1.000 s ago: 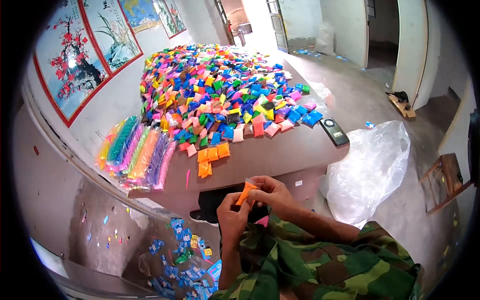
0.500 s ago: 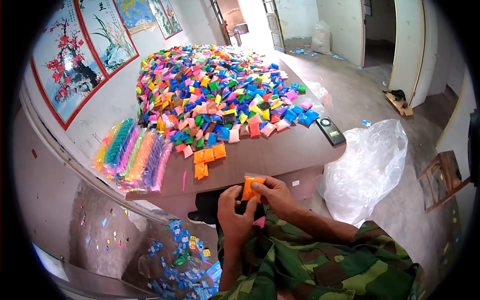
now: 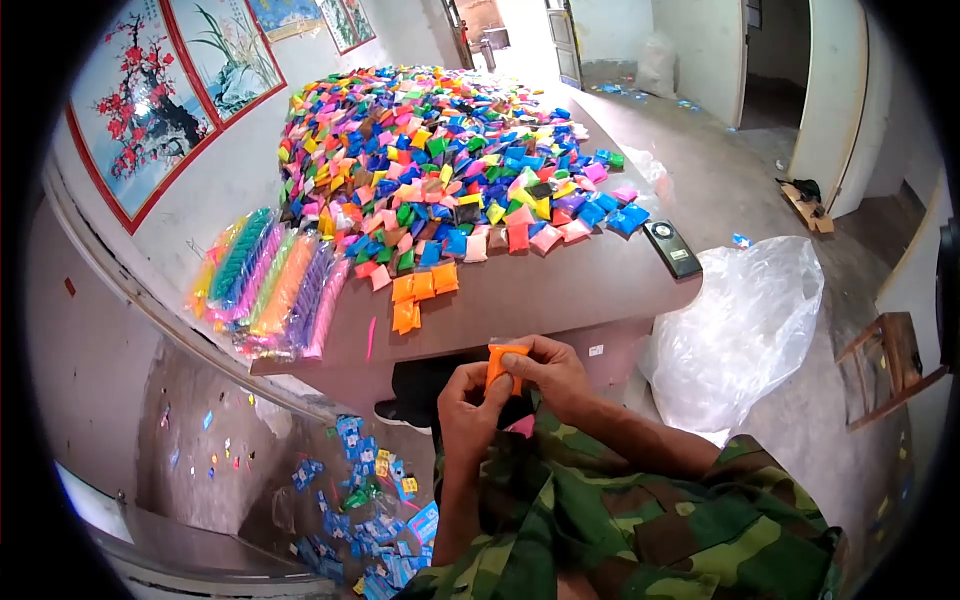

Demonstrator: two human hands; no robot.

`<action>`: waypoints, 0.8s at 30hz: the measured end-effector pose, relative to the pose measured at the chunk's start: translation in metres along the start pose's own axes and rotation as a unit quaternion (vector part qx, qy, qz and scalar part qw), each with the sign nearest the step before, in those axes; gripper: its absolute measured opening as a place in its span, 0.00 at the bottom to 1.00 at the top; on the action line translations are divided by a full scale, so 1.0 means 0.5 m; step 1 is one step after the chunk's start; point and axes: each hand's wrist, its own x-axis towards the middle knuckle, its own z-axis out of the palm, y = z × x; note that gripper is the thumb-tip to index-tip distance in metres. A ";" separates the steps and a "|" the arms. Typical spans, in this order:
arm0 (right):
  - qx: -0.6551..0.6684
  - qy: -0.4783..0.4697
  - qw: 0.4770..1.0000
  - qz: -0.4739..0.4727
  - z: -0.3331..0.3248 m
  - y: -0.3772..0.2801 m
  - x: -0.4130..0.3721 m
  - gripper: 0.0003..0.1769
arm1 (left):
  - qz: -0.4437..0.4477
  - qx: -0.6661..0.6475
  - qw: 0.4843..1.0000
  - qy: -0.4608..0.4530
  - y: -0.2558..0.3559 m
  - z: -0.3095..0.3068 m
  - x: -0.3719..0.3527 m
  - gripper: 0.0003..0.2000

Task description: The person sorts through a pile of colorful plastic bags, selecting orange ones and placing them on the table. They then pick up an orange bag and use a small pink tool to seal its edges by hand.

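An orange packet in a small clear bag [image 3: 508, 358] is held upright above my lap, in front of the table edge. My left hand [image 3: 468, 402] grips its lower left side, thumb pressed on the front. From the right, my right hand [image 3: 556, 372] pinches the same packet near its upper part with thumb and fingers. Beyond my hands, several more orange packets [image 3: 424, 286] lie together on the tabletop. Left of them is a thin pink stick [image 3: 371, 339]. A large heap of small coloured packets [image 3: 430, 170] covers the far part of the table [image 3: 560, 290].
Bundles of twisted coloured strips in clear wrap [image 3: 270, 290] lie at the table's left. A black device [image 3: 672, 248] sits near the right edge. On the floor are a big clear plastic bag [image 3: 735, 330], blue wrappers [image 3: 375, 530] and a wooden stool [image 3: 890, 360].
My left hand has closed in on the orange packet, its thumb now pressing the front. The right hand keeps its grip. The view has shifted slightly.
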 end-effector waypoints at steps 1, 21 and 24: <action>0.004 0.004 1.000 -0.003 -0.001 -0.001 0.000 0.15 | -0.004 -0.022 1.000 -0.005 0.010 0.004 -0.001 0.11; -0.037 -0.001 0.999 0.020 0.008 -0.001 -0.005 0.15 | 0.021 0.030 0.998 0.048 -0.007 0.000 0.006 0.11; -0.030 0.015 0.999 0.039 0.014 -0.006 -0.010 0.15 | 0.034 0.053 0.996 0.063 -0.015 -0.001 0.004 0.12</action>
